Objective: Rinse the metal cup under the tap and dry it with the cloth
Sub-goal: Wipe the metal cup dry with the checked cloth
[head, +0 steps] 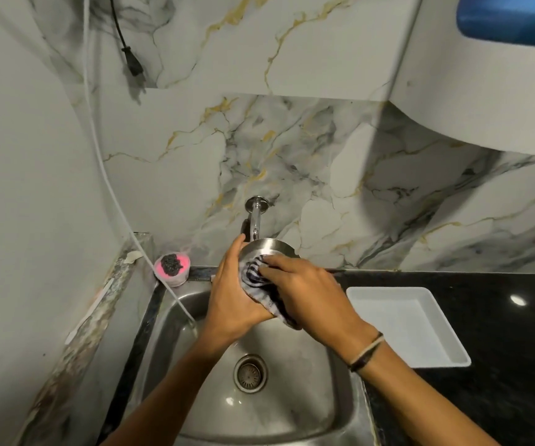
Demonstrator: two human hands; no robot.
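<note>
I'm holding the cup (264, 247) over the sink (308, 365), just below the tap (255, 220), with my left hand (232, 297) wrapping its side, fingers clamped on the metal. My right hand (308, 291) is pushing the cloth (259, 278) into the cup's mouth, fingers bunching it tight. I'm judging the wet steel could be slipping out of the left grip if I'm twisting too hard, dropping into the sink. The cloth's loose tail is hanging low and could be soaking up water from the basin, and the rim is sitting close enough to knock the tap
</note>
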